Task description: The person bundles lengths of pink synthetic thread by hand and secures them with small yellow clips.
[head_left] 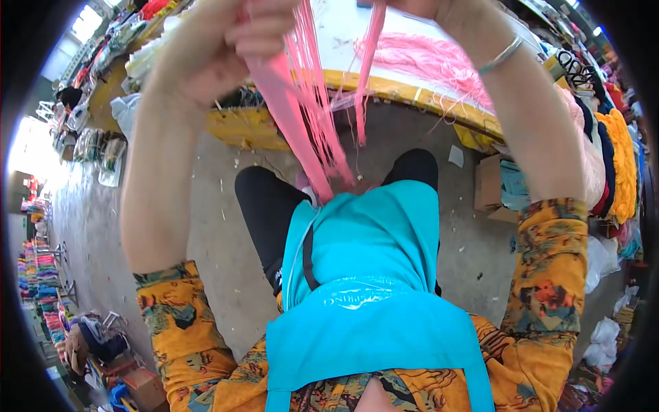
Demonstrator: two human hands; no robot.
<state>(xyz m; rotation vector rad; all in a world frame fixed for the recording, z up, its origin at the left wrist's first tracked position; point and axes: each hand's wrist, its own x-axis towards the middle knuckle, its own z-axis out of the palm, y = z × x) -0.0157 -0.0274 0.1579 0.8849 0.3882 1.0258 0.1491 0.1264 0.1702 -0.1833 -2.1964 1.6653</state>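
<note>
Gripping the pink yarn, we have the fingers of our right hand curled closed around it in front of the table, and its strands slant down past the yellow edge to the lap of our turquoise apron. Our left hand is mostly cut off by the top of the view, beside a narrower pink strand that hangs down over the table edge; we cannot tell whether its fingers are open or closed. We wear a bracelet on the left wrist. Between our forearms, a loose pink pile lies on the white tabletop, and below the table's right part we see a cardboard box on the floor
</note>
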